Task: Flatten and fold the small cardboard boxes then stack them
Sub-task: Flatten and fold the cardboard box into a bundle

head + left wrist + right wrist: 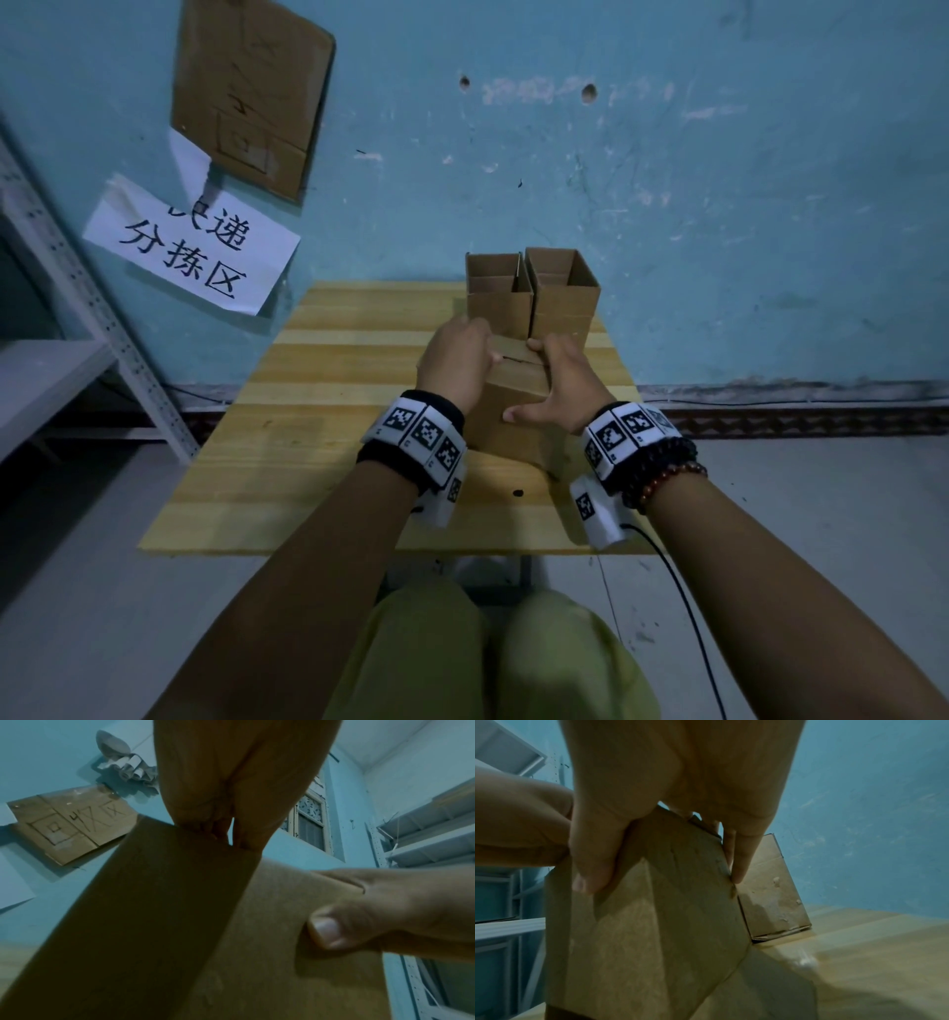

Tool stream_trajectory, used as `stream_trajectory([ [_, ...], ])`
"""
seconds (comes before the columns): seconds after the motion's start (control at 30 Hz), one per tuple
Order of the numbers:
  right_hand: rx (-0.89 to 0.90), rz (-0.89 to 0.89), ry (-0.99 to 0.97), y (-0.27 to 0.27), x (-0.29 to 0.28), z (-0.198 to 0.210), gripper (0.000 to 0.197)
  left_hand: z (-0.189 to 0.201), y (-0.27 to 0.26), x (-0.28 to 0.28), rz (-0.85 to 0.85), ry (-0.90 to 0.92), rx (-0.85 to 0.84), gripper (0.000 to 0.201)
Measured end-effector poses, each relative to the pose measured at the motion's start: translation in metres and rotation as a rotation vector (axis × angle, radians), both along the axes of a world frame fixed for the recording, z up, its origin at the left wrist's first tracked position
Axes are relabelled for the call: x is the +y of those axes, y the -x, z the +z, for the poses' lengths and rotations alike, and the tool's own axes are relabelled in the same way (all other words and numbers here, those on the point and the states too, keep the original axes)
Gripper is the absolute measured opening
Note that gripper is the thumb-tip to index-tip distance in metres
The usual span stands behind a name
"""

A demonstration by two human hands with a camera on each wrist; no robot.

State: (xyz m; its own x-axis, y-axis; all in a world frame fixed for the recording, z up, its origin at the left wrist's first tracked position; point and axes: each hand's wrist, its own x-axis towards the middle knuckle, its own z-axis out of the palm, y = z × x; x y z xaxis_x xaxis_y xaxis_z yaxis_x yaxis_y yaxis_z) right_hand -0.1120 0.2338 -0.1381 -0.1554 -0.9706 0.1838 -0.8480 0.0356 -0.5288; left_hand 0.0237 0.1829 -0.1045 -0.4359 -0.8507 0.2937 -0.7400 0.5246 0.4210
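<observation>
A small brown cardboard box (513, 411) stands upright at the middle of the wooden table (308, 411), and both hands hold it. My left hand (459, 354) grips its left side, fingers curled over the top edge. My right hand (560, 380) grips the right side, thumb (593, 866) pressed on the near face and fingers over the top flaps. The box's near face (180, 923) fills the left wrist view, where the right thumb (326, 929) also shows. Two more boxes stand open-topped side by side behind it, one left (498, 308) and one right (565, 303).
The table stands against a blue wall carrying a cardboard sheet (251, 92) and a paper sign (190, 246). A grey metal shelf (61, 370) is to the left. A black cable (683, 591) hangs from my right wrist. My knees are under the table's near edge.
</observation>
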Motion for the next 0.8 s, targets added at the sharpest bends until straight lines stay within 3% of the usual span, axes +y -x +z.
stream_trajectory([
  [0.27,0.023,0.022,0.005,-0.005,0.003,0.007,0.091,-0.012,-0.003,0.0,0.018,0.112,-0.089,0.024],
  [0.4,0.014,0.038,-0.019,-0.003,0.005,0.013,0.092,-0.002,-0.01,0.002,-0.032,0.138,-0.088,0.017],
  [0.47,0.0,0.046,-0.036,-0.001,0.005,0.016,0.091,0.002,-0.014,0.004,-0.053,0.109,-0.006,0.011],
  [0.57,0.009,0.054,-0.06,0.002,0.006,0.019,0.091,0.006,-0.015,0.003,0.015,-0.088,0.229,0.002],
  [0.67,0.018,0.055,-0.072,0.004,0.006,0.019,0.092,0.008,-0.017,0.0,0.081,-0.215,0.41,0.027],
  [0.73,0.028,0.049,-0.084,0.003,0.006,0.02,0.092,0.009,-0.018,0.0,0.088,-0.208,0.422,0.025],
  [0.8,0.041,0.044,-0.108,0.003,0.005,0.021,0.093,0.007,-0.016,0.003,0.07,-0.183,0.404,0.008],
])
